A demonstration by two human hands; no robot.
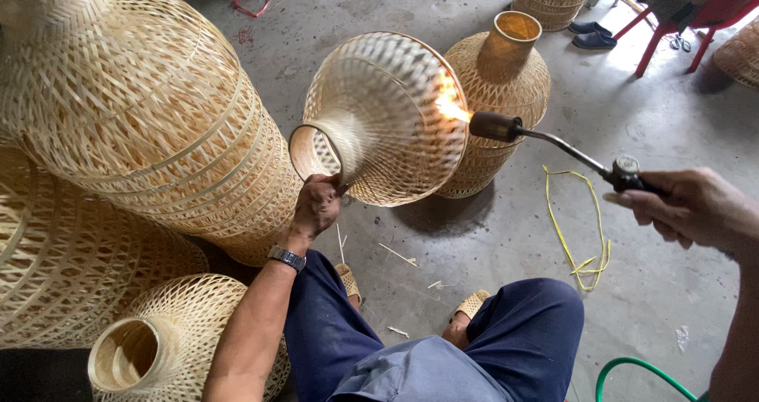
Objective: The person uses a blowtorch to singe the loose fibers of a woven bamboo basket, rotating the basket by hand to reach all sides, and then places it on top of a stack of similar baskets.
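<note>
The left hand point(316, 206) is closed tight around the narrow neck of a woven bamboo shade point(387, 117) and holds it up off the floor, tipped on its side. The round neck opening points left and near, just above the hand, and the wide bell part spreads out to the right and far from it. The left arm comes up from the near side, almost straight, with a grey watch point(286, 257) on the wrist. The right hand point(688, 206) is out at the right side, well apart from the left hand. Its fingers are wrapped around the handle of a gas torch point(553, 143). The long thin pipe of the torch points left, and a small flame point(451, 105) at its tip touches the right side of the held shade. The right arm comes in from the near right edge. Just behind the held shade, another bamboo shade point(506, 86) stands upright on the grey concrete floor point(474, 244). A tall stack of big woven shades point(126, 109) fills the left side, and one more shade point(158, 347) lies near the left knee. The person sits in blue trousers point(443, 354) with woven sandals point(473, 303) on the feet. A yellow strip point(581, 228) lies on the floor under the torch, and a green hose point(640, 370) curls near the right arm. A red chair point(696, 22) stands far at the right.
</note>
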